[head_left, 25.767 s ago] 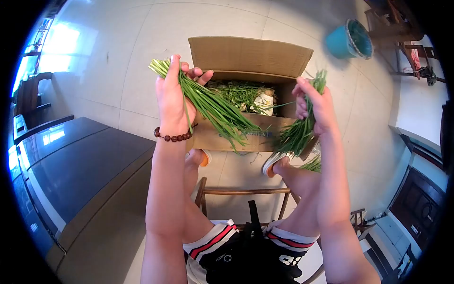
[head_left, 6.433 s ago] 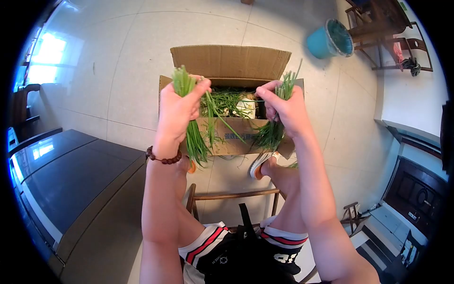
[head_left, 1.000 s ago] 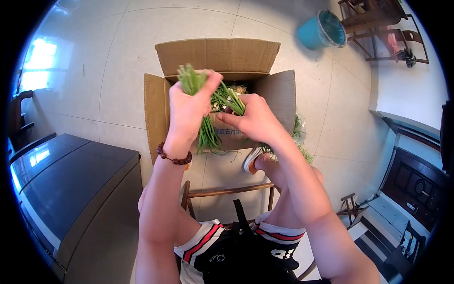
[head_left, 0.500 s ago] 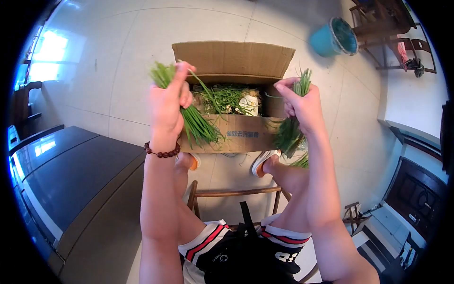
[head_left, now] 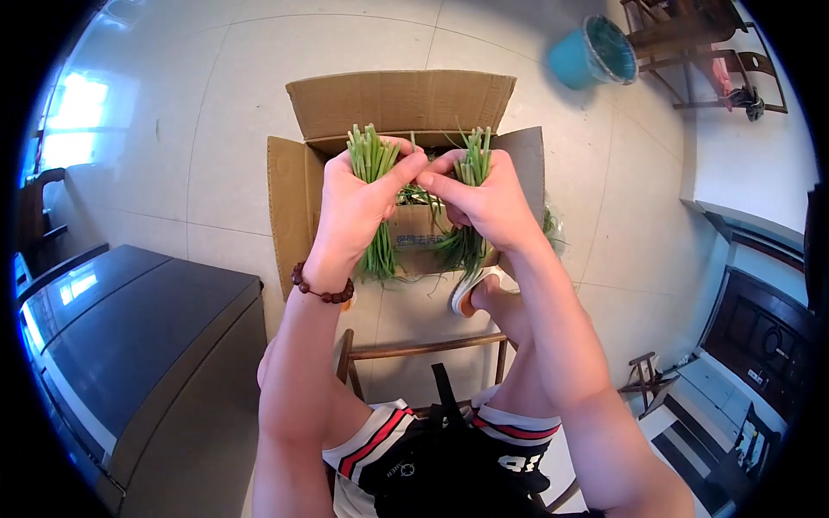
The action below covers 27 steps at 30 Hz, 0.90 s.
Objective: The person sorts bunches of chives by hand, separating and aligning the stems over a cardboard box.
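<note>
Over the open cardboard box (head_left: 401, 99), my left hand (head_left: 363, 194) is closed round a bunch of green stalks (head_left: 373, 155), cut ends up and leaves hanging down. My right hand (head_left: 484, 194) grips a second green bunch (head_left: 472, 160), its darker leaves drooping over the box's near side. The fingertips of both hands meet between the bunches, near a thin stalk. Behind my hands, the greens inside the box are mostly hidden. A beaded bracelet circles my left wrist.
A teal bucket (head_left: 592, 53) stands on the tiled floor at the upper right, beside wooden furniture (head_left: 691, 43). At the left is a dark glossy cabinet (head_left: 129, 328). A wooden bar (head_left: 423, 350) crosses before my knees. Some greens in clear plastic (head_left: 553, 226) lie right of the box.
Both hands have come together over the box from a wide spread, each still holding its bunch. The loose stalk near my left fingers now stands between the fingertips. The whole view has shifted slightly.
</note>
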Each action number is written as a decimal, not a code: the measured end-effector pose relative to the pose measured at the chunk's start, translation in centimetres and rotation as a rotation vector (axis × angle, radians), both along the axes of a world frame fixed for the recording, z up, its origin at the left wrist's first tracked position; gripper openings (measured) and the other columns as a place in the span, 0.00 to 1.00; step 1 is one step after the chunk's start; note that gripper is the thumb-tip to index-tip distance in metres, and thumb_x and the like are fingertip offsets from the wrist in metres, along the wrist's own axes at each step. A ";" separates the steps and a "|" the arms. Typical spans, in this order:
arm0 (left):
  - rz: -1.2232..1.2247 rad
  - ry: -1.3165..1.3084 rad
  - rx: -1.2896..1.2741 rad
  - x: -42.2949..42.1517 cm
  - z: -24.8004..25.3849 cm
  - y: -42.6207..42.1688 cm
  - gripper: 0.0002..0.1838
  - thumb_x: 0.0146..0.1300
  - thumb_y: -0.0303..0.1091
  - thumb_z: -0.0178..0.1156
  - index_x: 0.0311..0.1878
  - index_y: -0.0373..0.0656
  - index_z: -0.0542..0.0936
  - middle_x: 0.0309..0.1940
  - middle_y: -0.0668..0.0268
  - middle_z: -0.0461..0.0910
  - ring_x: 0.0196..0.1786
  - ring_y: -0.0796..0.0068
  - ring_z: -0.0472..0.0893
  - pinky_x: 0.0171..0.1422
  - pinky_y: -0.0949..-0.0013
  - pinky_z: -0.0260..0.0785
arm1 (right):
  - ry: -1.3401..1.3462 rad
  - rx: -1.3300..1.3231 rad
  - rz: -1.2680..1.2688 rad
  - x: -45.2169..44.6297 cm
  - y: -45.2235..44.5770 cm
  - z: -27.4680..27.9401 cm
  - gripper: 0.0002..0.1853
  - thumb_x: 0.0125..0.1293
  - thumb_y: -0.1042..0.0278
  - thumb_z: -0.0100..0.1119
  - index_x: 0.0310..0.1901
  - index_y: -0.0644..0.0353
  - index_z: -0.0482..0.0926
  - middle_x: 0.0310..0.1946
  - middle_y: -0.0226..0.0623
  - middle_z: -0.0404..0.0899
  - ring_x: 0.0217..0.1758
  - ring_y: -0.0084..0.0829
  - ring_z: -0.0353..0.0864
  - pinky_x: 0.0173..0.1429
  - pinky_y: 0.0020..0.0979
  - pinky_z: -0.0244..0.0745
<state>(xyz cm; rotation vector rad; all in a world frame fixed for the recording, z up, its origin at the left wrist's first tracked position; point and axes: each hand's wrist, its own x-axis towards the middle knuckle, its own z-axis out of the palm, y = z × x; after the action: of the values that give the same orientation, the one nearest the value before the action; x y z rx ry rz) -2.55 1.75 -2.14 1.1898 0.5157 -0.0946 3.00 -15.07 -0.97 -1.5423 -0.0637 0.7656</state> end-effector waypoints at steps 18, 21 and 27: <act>0.002 0.027 -0.171 -0.2 -0.4 -0.2 0.10 0.72 0.35 0.66 0.46 0.38 0.80 0.32 0.69 0.80 0.18 0.89 0.65 0.21 0.78 0.55 | 0.149 0.074 0.051 0.0 -0.1 -0.1 0.08 0.70 0.67 0.66 0.36 0.63 0.85 0.17 0.24 0.72 0.17 0.16 0.66 0.23 0.24 0.59; 0.063 0.031 -0.196 0.0 -0.2 -0.6 0.11 0.71 0.37 0.67 0.44 0.39 0.81 0.28 0.71 0.79 0.18 0.89 0.66 0.21 0.79 0.55 | 0.139 0.031 0.101 -0.2 0.1 0.1 0.07 0.69 0.68 0.66 0.35 0.62 0.85 0.17 0.24 0.73 0.18 0.16 0.67 0.23 0.24 0.60; 0.213 0.032 -0.113 0.2 -1.8 -0.2 0.15 0.72 0.42 0.67 0.40 0.38 0.80 0.23 0.73 0.74 0.20 0.86 0.68 0.22 0.76 0.59 | 0.103 -0.028 0.191 -1.1 0.9 0.3 0.07 0.68 0.67 0.68 0.34 0.61 0.84 0.18 0.22 0.74 0.18 0.14 0.69 0.23 0.24 0.60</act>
<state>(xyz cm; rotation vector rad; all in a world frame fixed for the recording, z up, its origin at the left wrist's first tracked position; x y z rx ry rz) -2.36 1.52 -3.97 1.0190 0.6535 0.0394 1.91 -14.14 -0.71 -1.5354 -0.1253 0.9999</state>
